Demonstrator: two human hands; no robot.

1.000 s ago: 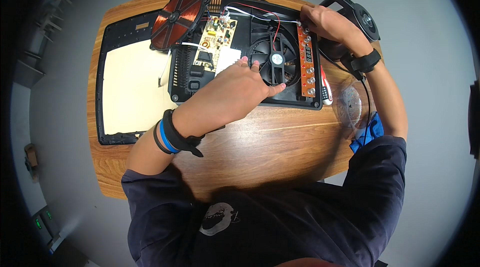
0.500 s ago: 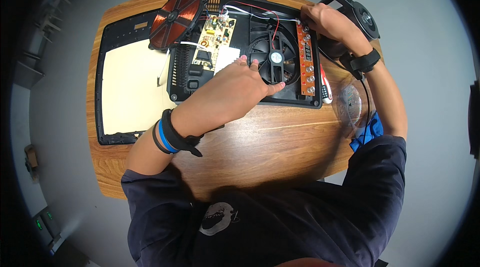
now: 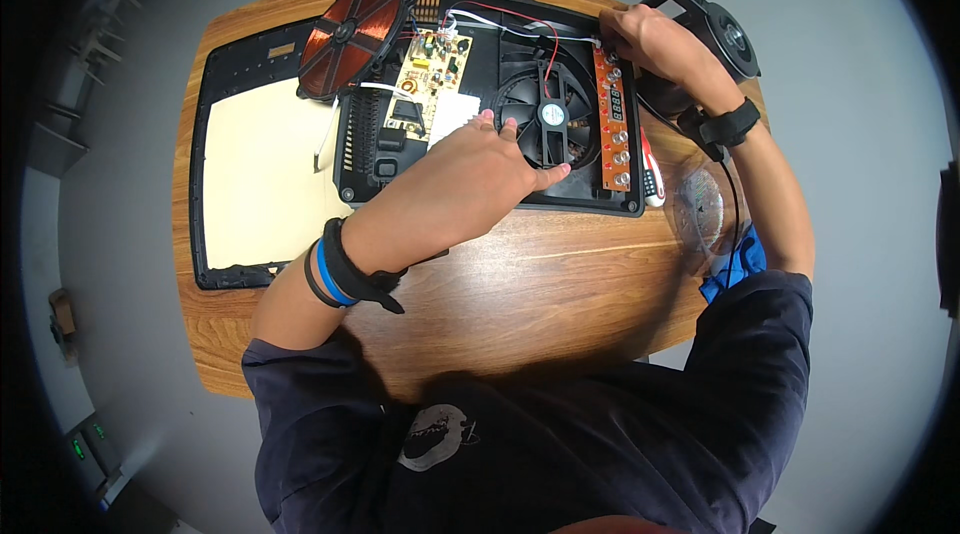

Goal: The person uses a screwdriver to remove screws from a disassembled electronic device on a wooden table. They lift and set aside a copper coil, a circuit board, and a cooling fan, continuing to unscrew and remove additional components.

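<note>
An opened induction cooker lies on the table, its black lower housing [image 3: 400, 172] holding the parts. My left hand [image 3: 470, 179] reaches over it with fingers spread, fingertips at the edge of the black cooling fan [image 3: 553, 116]. My right hand [image 3: 655, 42] has its fingers curled at the far end of the orange control board [image 3: 613, 134], where a white cable [image 3: 530, 33] runs in. What those fingers grip is hidden. Left of the fan sits a pale circuit board [image 3: 432, 74], partly under a white sheet [image 3: 455, 117]. The copper coil [image 3: 350, 39] leans at the housing's far left.
The black-framed top cover [image 3: 265, 174] lies at left with its pale underside up. Beyond my right hand stands a black pot-like appliance [image 3: 720, 34]. A red-and-white tool [image 3: 653, 179], a clear round container [image 3: 697, 209] and blue cloth [image 3: 737, 264] lie at right on the wooden table [image 3: 520, 304].
</note>
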